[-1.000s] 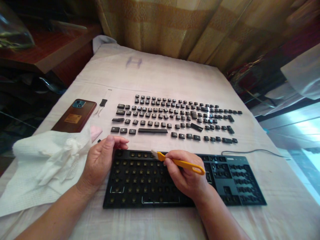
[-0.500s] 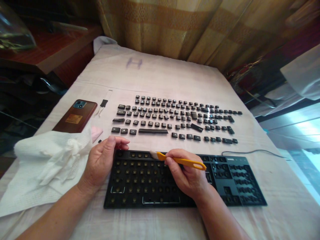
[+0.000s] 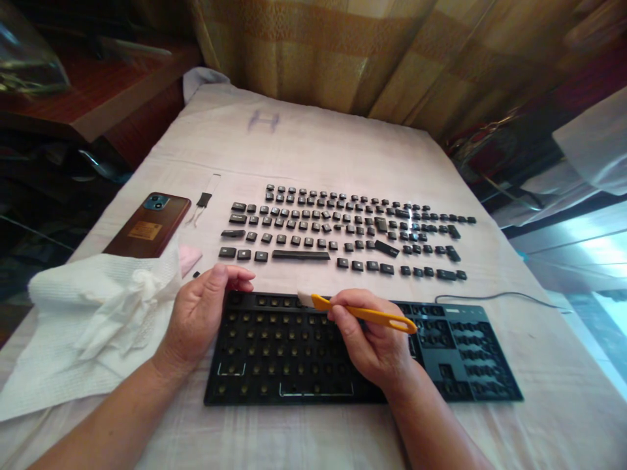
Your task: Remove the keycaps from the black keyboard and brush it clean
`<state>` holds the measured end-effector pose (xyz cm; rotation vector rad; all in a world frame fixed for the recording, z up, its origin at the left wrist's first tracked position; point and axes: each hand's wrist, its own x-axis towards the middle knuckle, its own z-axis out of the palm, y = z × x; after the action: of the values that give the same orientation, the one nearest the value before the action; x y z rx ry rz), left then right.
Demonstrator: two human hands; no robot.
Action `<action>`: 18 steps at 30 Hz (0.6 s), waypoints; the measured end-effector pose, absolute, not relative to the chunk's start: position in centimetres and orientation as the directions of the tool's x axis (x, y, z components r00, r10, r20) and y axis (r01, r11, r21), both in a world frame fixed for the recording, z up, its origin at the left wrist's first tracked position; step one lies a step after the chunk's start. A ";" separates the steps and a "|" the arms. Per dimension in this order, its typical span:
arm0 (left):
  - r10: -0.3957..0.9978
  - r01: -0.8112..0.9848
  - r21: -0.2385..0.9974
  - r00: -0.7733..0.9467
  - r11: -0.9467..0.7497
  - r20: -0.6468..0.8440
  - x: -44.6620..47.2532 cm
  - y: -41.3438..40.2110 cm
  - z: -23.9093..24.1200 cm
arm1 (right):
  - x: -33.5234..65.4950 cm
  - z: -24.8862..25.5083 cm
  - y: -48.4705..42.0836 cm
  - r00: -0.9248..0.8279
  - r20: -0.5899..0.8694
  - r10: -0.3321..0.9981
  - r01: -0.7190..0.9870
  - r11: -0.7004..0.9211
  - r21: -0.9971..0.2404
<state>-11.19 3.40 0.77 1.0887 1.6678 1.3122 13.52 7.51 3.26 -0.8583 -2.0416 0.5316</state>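
Note:
A black keyboard [image 3: 337,391] with its keycaps off lies in front of me, bare switches and a few wire stabilizers showing. My right hand [image 3: 375,336] grips a small yellow-handled brush [image 3: 365,313] between thumb and fingers. The brush's pale bristles touch the keyboard's top row, left of the middle. At the far left corner, my left hand [image 3: 198,313] holds the keyboard, palm along its left side and fingers curled by the back edge. Behind the keyboard, the removed black keycaps [image 3: 306,226] are laid out in rows, with a long spacebar [image 3: 300,255] nearest.
Crumpled white paper towel [image 3: 112,313] lies left of my left arm, overlapping a brown phone [image 3: 151,225]. A wire keycap puller [image 3: 204,199] and a pink scrap [image 3: 189,258] are nearby. The keyboard's cable [image 3: 504,297] runs off to the right over the cloth.
My right hand and the brush have shifted slightly to the right along the keyboard's top row. My left hand stays at the corner.

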 end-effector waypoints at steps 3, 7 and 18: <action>0.930 0.172 0.979 -0.365 0.111 -0.041 -11.2 3.4 0.7 | 13.4 3.1 7.6 -0.450 0.547 0.706 0.367 0.705 -0.607; 0.930 0.180 0.977 -0.364 0.115 -0.042 -11.1 3.4 0.9 | 13.2 2.8 7.6 -0.453 0.544 0.706 0.346 0.702 -0.623; 0.930 0.197 0.973 -0.366 0.123 -0.043 -11.1 3.3 1.0 | 13.3 3.2 7.6 -0.442 0.534 0.720 0.372 0.689 -0.621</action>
<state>-11.10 3.33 0.98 1.1065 1.6853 1.2963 13.32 7.58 3.16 -0.8365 -2.0704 0.5339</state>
